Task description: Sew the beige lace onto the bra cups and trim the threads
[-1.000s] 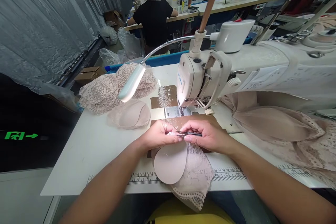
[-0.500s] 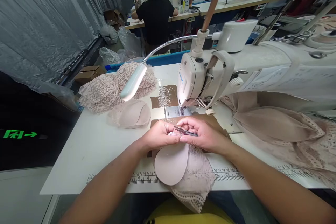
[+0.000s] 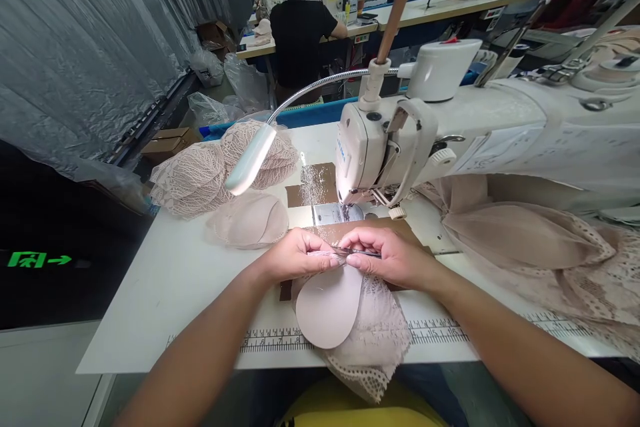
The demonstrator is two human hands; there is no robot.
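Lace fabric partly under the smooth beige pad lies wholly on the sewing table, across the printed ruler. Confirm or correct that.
Not wholly: the head view shows the lace fabric reaching past the near edge of the sewing table. It does lie partly under the smooth beige pad, across the printed ruler.

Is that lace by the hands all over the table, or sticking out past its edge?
Sticking out: the lace is partly over the table, but its scalloped tip shows beyond the front edge.
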